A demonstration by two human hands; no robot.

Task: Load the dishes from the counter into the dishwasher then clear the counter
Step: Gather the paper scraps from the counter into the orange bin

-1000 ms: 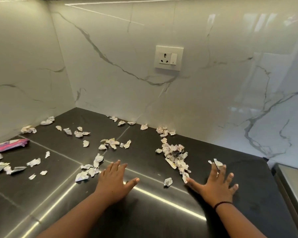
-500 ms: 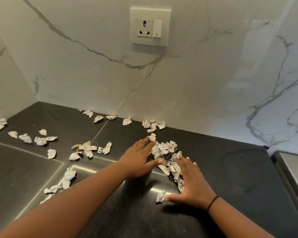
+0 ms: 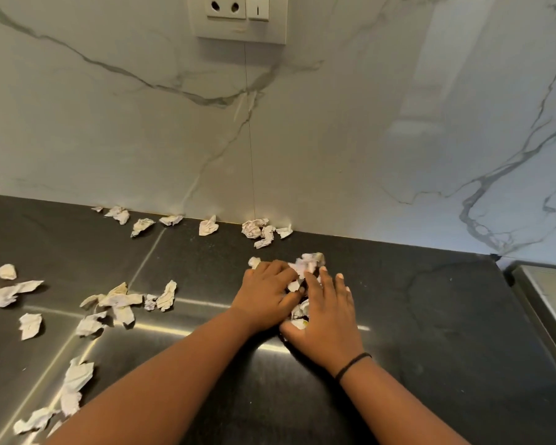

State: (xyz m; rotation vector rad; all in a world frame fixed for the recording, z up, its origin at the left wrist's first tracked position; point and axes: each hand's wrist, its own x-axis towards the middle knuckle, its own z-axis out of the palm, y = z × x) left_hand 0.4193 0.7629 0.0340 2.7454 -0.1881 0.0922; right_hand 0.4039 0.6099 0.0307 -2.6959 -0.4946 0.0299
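Two hands now press together over one heap of crumpled paper scraps (image 3: 305, 266) on the dark counter (image 3: 430, 316). In the head view, the left hand (image 3: 265, 295) and the right hand (image 3: 325, 319) have closed in since half a second ago, when a strip of scraps still lay open between them; a second ago they lay flat and well apart. Both hands cup the heap from either side, fingers curled over it and touching; whether either actually grips paper I cannot tell. The camera has also come nearer, so the wall socket (image 3: 238, 17) is cut by the top edge.

Loose paper bits (image 3: 116, 298) lie scattered to the left of the hands, more run down toward the lower left corner, and a row of crumpled pieces (image 3: 257, 231) sits against the foot of the white marble backsplash (image 3: 366, 139). A black band (image 3: 353, 364) circles the right wrist. A steel edge (image 3: 546, 297) adjoins the counter at the right.
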